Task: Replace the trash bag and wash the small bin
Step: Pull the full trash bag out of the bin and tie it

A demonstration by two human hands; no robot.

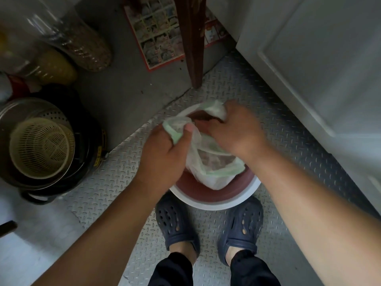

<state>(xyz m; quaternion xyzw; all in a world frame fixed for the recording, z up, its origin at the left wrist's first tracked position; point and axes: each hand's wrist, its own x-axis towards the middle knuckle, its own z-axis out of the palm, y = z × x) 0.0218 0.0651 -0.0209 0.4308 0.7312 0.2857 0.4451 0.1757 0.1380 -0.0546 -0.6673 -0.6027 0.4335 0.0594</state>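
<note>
A small round bin (216,200) with a white rim and a reddish-brown inside stands on the floor just beyond my feet. A thin pale green and white trash bag (208,168) with dark waste showing through it sits bunched in the bin's mouth. My left hand (165,151) grips the bag's green edge at the left. Over the bag at the right, my right hand (233,129) holds another gathered part of its edge. Much of the bin is hidden by my hands and the bag.
A dark wooden leg (193,44) stands just behind the bin. A white cabinet door (319,79) runs along the right. At the left, a cream strainer (41,147) sits in a metal pot on a black vessel. Jars and a printed sheet (158,36) lie farther back.
</note>
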